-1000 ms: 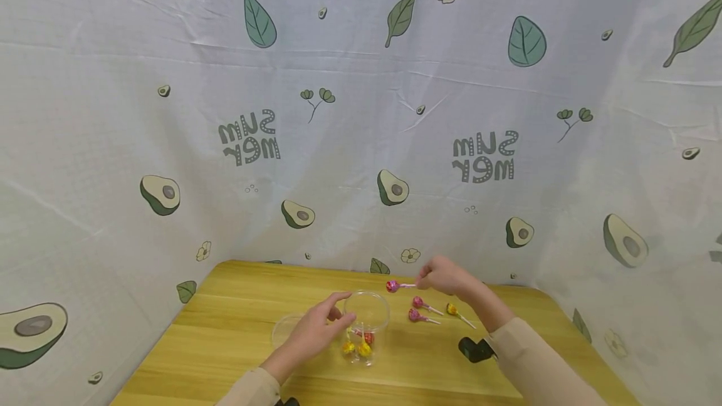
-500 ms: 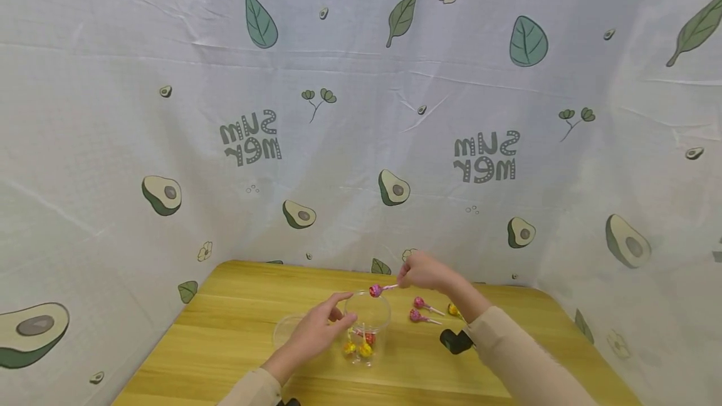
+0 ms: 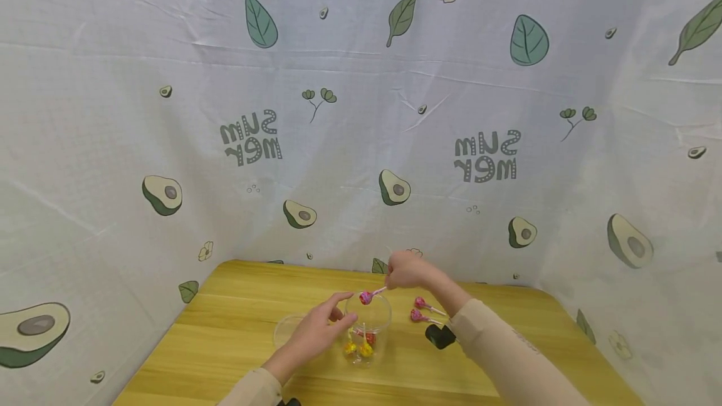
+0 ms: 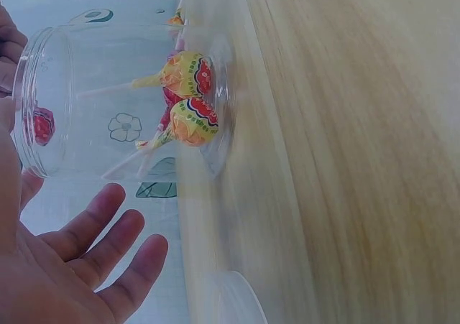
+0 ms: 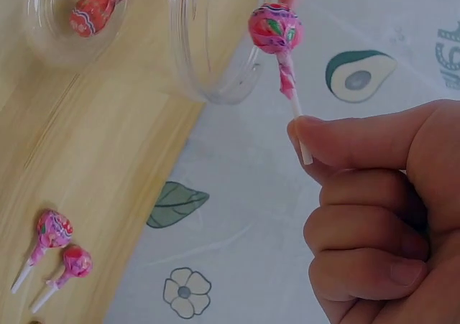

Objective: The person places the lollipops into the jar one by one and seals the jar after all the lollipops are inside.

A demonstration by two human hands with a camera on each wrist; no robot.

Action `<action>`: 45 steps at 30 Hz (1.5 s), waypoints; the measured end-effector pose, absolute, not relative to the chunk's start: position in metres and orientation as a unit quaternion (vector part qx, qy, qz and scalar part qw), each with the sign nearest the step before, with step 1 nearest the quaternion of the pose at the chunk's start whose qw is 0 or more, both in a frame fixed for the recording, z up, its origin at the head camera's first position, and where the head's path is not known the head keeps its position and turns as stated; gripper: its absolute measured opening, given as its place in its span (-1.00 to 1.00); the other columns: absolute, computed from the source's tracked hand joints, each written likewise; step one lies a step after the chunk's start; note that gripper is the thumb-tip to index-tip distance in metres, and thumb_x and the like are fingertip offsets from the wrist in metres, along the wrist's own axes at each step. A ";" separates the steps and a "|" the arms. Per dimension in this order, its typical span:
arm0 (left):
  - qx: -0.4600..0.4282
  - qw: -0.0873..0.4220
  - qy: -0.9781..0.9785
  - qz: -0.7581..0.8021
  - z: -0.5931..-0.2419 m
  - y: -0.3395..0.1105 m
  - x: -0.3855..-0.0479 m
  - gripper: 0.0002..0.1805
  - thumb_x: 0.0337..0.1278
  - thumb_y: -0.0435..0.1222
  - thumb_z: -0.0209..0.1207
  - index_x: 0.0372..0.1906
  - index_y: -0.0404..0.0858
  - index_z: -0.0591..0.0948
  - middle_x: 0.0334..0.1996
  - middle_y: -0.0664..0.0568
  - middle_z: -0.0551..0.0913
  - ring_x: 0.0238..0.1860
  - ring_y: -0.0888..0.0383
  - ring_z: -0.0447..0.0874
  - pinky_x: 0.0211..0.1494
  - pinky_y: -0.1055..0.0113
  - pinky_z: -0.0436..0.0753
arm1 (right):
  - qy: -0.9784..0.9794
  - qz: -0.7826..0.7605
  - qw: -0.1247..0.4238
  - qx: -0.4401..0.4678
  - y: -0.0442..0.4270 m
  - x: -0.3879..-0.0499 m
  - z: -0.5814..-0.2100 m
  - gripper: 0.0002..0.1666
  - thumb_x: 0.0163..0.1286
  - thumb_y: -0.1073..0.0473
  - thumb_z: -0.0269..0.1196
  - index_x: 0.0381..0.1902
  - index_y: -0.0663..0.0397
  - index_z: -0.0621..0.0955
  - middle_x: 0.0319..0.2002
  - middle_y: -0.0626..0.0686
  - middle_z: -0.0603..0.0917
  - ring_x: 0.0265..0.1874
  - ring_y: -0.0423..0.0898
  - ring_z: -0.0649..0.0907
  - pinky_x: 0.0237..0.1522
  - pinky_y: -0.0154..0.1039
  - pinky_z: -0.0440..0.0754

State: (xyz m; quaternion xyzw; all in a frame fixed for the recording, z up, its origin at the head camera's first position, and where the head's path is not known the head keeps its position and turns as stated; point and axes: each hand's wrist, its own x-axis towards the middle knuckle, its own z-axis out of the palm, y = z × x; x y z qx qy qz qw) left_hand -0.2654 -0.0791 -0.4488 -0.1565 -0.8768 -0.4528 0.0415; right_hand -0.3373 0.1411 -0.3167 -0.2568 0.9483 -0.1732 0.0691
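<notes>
A clear round jar (image 3: 376, 321) stands on the table with yellow-wrapped lollipops (image 4: 192, 121) and a red one (image 5: 92, 15) at its bottom. My left hand (image 3: 317, 331) holds the jar near its rim with thumb and forefinger, while its other fingers stand apart from the wall in the left wrist view. Between thumb and forefinger, my right hand (image 5: 381, 209) pinches the white stick of a pink lollipop (image 5: 275, 29). That candy's head hangs at the jar's mouth, tilted downward in the head view, with the right hand (image 3: 410, 270) above and right of the rim.
Two pink lollipops (image 3: 417, 316) lie on the wooden table (image 3: 225, 331) right of the jar, by the black wrist device (image 3: 440, 336). A clear round lid (image 3: 286, 331) lies left of the jar, partly behind the left hand. A printed curtain (image 3: 350, 143) hangs behind the table.
My right hand has moved left, bringing the pink lollipop from right of the jar to over its mouth. Its sleeve and wrist device now cover the yellow lollipop on the table. The left hand holds still.
</notes>
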 end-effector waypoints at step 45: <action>-0.160 0.036 -0.870 -0.465 -0.452 -0.080 -0.269 -0.31 0.37 0.26 0.04 0.46 0.04 0.38 -0.18 0.16 0.64 -0.12 0.19 0.59 -0.17 0.17 0.56 | 0.959 -0.057 0.020 -0.278 0.093 -0.327 -0.347 -0.50 0.11 0.41 0.32 -0.86 -0.08 0.39 -0.83 -0.17 0.24 -0.75 -0.21 0.15 -0.68 -0.32 0.08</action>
